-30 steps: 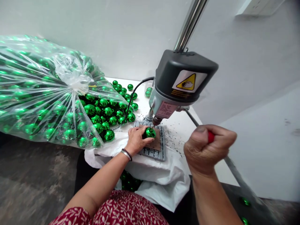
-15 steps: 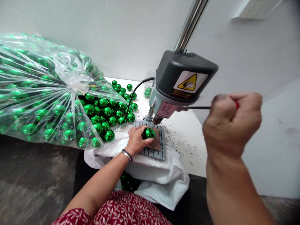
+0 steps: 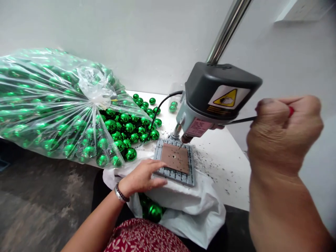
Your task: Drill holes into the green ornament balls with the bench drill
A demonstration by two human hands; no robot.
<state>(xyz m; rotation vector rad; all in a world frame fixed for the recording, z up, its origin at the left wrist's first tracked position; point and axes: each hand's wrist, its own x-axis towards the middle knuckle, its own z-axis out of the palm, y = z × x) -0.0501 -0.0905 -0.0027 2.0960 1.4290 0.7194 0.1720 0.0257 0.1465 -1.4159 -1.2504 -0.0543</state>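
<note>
My right hand [image 3: 286, 134] is wrapped round the feed lever [image 3: 243, 120] of a small drill press [image 3: 223, 92]; a bit of its red knob shows between the fingers. With fingers apart and nothing in it, my left hand [image 3: 144, 176] is at the near left edge of the slotted metal base [image 3: 191, 178]. A brown board [image 3: 170, 164] with a small hole lies on that base, bare under the thin drill bit [image 3: 181, 146]. Just below my left hand, a shiny green ball [image 3: 155, 211] is in the opening of a white cloth bag [image 3: 194, 217].
A large clear plastic bag [image 3: 65, 105] full of green balls fills the left. Loose green balls [image 3: 129, 127] spread beside it on the white table [image 3: 225, 161]. Dark shavings lie around the base. A black cable [image 3: 162, 105] runs from the drill press; a clear container [image 3: 174, 101] stands behind.
My left hand has let go of the green ball and drawn back toward me off the board. A ball now shows in the bag's opening below. My right hand stays on the lever.
</note>
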